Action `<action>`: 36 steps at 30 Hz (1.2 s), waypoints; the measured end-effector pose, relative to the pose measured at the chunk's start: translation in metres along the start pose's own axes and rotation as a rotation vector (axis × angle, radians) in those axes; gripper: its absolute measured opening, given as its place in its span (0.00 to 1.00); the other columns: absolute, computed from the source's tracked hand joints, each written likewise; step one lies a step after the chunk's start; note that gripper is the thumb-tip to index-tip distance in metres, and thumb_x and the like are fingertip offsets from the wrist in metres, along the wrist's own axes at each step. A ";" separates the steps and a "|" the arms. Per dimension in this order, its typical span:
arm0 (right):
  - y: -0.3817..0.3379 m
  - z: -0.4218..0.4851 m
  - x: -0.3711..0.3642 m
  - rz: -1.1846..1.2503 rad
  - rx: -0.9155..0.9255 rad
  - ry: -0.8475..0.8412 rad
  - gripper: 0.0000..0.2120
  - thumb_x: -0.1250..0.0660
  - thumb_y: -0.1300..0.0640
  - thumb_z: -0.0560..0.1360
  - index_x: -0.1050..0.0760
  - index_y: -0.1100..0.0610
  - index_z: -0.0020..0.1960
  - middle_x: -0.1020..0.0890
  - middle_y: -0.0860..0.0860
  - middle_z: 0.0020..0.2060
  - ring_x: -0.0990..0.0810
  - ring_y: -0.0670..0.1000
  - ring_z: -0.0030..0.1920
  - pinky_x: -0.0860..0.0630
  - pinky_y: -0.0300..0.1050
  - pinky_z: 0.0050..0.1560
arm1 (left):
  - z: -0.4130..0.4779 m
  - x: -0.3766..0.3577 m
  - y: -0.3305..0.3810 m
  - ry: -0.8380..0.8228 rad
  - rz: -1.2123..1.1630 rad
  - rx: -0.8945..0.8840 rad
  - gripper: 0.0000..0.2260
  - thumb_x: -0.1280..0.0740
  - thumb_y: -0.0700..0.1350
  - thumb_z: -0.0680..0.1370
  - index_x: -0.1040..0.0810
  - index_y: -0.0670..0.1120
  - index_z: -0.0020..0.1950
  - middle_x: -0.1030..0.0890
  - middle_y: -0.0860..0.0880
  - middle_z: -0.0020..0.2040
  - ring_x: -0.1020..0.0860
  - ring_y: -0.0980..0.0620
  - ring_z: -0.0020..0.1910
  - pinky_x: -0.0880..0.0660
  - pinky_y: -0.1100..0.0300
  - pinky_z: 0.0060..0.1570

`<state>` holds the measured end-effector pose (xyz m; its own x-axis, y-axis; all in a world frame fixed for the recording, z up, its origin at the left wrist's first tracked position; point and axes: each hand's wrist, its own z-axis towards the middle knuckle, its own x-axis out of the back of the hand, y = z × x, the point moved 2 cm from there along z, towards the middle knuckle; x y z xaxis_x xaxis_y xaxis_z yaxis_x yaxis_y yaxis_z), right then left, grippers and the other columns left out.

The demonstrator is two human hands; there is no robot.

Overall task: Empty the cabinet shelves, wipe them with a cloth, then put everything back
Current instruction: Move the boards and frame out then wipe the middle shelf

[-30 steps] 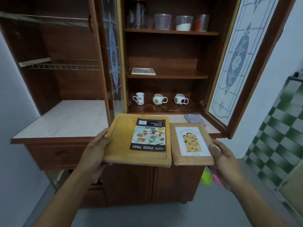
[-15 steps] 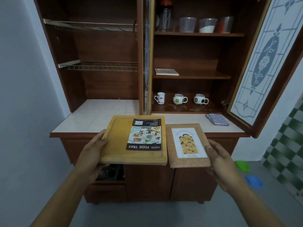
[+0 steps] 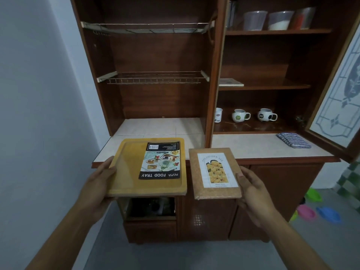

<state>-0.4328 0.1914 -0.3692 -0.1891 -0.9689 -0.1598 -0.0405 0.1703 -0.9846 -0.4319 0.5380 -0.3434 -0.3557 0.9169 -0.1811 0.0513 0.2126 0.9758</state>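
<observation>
The left hand [image 3: 99, 184] grips the left edge of a tray [image 3: 128, 168], thumb on top and fingers curled beneath. The tray is yellow, flat, with a shallow groove round its rim and a black label reading "FOOD TRAY" with food pictures. The right hand [image 3: 253, 191] clamps the right edge of a board [image 3: 214, 170], thumb on its face. The board is cork-brown, smaller than the tray, with a white label showing yellow fruit. The two are held level, side by side, just apart, in front of the cabinet [image 3: 214, 75]. Beyond them lies the counter [image 3: 253, 145], with a striped cloth [image 3: 294, 140] beyond and to the right of the right hand. Further back, three mugs [image 3: 240, 114] stand on the lowest shelf.
</observation>
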 end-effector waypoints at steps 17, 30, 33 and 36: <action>0.021 0.083 -0.114 -0.084 -0.001 -0.082 0.09 0.42 0.53 0.83 0.26 0.48 0.60 0.15 0.56 0.43 0.29 0.53 0.31 0.41 0.41 0.23 | 0.109 0.078 0.013 0.055 0.039 -0.039 0.14 0.41 0.48 0.81 0.23 0.57 0.65 0.20 0.46 0.57 0.24 0.50 0.40 0.30 0.58 0.29; 0.029 0.149 -0.187 -0.047 -0.008 0.025 0.11 0.42 0.54 0.83 0.30 0.47 0.64 0.15 0.54 0.43 0.21 0.46 0.29 0.34 0.35 0.20 | 0.242 0.100 0.018 -0.040 0.006 -0.008 0.15 0.40 0.45 0.81 0.24 0.57 0.65 0.18 0.47 0.59 0.20 0.42 0.55 0.20 0.39 0.46; 0.029 0.173 -0.197 -0.021 -0.005 0.015 0.13 0.42 0.55 0.82 0.29 0.51 0.66 0.15 0.55 0.46 0.15 0.51 0.37 0.26 0.38 0.25 | 0.268 0.092 0.020 -0.027 0.027 -0.002 0.14 0.40 0.46 0.81 0.22 0.57 0.63 0.18 0.48 0.55 0.19 0.43 0.50 0.21 0.40 0.46; 0.034 0.207 -0.202 -0.025 0.001 0.036 0.13 0.41 0.55 0.82 0.28 0.52 0.66 0.14 0.53 0.46 0.15 0.54 0.42 0.23 0.41 0.30 | 0.295 0.077 0.018 -0.020 0.044 -0.004 0.14 0.42 0.45 0.82 0.23 0.56 0.63 0.19 0.49 0.50 0.24 0.49 0.39 0.28 0.59 0.31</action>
<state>-0.1932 0.3559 -0.3847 -0.2228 -0.9658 -0.1329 -0.0442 0.1462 -0.9883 -0.1829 0.7126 -0.3757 -0.3340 0.9321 -0.1400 0.0632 0.1704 0.9833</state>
